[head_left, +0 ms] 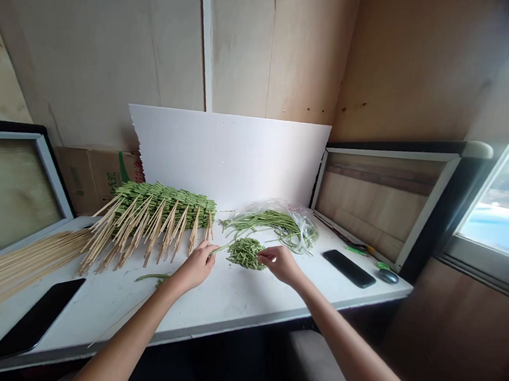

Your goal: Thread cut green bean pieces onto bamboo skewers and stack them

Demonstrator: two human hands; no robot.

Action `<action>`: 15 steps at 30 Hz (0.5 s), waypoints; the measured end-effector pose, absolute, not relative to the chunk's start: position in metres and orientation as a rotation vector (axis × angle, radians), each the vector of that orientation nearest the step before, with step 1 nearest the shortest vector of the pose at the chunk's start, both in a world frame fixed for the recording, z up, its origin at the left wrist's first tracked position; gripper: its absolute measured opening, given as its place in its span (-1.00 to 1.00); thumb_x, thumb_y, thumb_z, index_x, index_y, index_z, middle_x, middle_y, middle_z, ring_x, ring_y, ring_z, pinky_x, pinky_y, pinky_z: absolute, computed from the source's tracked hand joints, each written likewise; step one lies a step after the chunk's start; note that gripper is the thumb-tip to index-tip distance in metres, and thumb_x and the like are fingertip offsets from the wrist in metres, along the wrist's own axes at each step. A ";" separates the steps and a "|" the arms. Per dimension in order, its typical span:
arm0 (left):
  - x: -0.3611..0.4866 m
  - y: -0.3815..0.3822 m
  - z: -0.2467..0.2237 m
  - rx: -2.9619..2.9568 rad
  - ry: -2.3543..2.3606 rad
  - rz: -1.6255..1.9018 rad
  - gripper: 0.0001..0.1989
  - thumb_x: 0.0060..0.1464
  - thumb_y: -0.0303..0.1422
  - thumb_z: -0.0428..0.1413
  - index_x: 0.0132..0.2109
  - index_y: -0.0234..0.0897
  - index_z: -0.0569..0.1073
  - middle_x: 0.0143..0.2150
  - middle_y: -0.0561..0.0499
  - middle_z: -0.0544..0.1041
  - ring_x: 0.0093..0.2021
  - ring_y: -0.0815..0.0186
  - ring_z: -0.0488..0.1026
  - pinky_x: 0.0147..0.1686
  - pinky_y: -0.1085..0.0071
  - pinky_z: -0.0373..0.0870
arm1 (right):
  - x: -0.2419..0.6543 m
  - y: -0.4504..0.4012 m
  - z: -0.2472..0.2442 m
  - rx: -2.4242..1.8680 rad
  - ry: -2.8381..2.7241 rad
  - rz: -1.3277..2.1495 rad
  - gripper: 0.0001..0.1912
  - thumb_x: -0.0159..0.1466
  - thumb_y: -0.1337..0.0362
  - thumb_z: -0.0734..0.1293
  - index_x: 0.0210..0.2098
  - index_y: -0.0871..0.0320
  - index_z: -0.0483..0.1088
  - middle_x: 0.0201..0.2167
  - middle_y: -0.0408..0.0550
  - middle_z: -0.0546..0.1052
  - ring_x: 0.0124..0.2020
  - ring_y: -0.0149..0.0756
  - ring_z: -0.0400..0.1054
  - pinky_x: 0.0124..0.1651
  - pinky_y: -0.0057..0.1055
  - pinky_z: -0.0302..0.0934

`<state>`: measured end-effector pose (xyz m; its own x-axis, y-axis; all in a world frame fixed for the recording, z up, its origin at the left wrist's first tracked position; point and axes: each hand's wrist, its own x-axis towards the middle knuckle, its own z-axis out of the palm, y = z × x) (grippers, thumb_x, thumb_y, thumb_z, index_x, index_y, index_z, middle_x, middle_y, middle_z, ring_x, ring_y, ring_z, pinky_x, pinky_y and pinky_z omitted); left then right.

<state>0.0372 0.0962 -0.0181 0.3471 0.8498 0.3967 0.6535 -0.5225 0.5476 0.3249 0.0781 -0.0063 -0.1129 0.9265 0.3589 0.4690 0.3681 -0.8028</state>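
My left hand [197,266] is closed around a long green bean [222,248], whose free end points right toward the pile. A heap of short cut bean pieces [244,253] lies on the white table between my hands. At the heap's right edge, my right hand [281,264] has its thumb and fingers pinched together; whatever is between them is too small to make out. Behind my left hand is a stack of bean pieces on skewers [166,198], their bare bamboo ends fanning toward me. Long uncut beans [274,220] spill from a clear plastic bag [307,233] behind the heap.
Loose bamboo skewers [20,260] and a black phone-like slab [37,317] lie at the left. A bean scrap [153,276] is beside my left forearm. On the right are a black phone [349,268] and a mouse [388,276]. A white board [234,159] stands behind.
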 end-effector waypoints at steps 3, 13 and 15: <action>0.029 0.091 -0.023 2.292 1.341 1.001 -0.62 0.32 -0.29 -0.03 0.12 -0.30 0.56 0.02 -0.20 0.53 -0.08 0.13 0.55 0.02 0.21 0.49 | 0.297 0.077 -0.026 -1.199 -1.784 0.695 -0.86 0.15 0.17 0.48 -0.37 0.06 0.69 -0.40 -0.01 0.69 -0.38 -0.10 0.52 -0.26 -0.24 0.34; -0.002 0.061 -0.025 2.113 1.429 1.128 -0.73 0.27 -0.17 0.11 -0.07 -0.19 0.61 -0.15 -0.09 0.66 -0.19 0.14 0.59 -0.17 0.28 0.52 | 0.255 0.072 -0.066 -1.141 -1.942 0.539 -0.89 0.12 0.15 0.54 -0.47 0.02 0.67 -0.49 0.01 0.64 -0.26 -0.03 0.41 -0.03 -0.15 0.24; -0.006 0.055 -0.025 2.112 1.381 1.125 -0.74 0.27 -0.17 0.12 -0.08 -0.18 0.62 -0.13 -0.09 0.67 -0.12 0.12 0.60 -0.11 0.27 0.52 | 0.256 0.078 -0.062 -1.139 -1.918 0.521 -0.81 0.17 0.10 0.51 -0.48 0.04 0.66 -0.47 0.04 0.64 -0.28 -0.04 0.42 -0.02 -0.14 0.24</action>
<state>-0.0061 0.0548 -0.0245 0.1978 0.8879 0.4154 0.5866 -0.4468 0.6755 0.2555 0.0776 -0.0619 -0.2491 0.8616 0.4422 0.5198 0.5042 -0.6897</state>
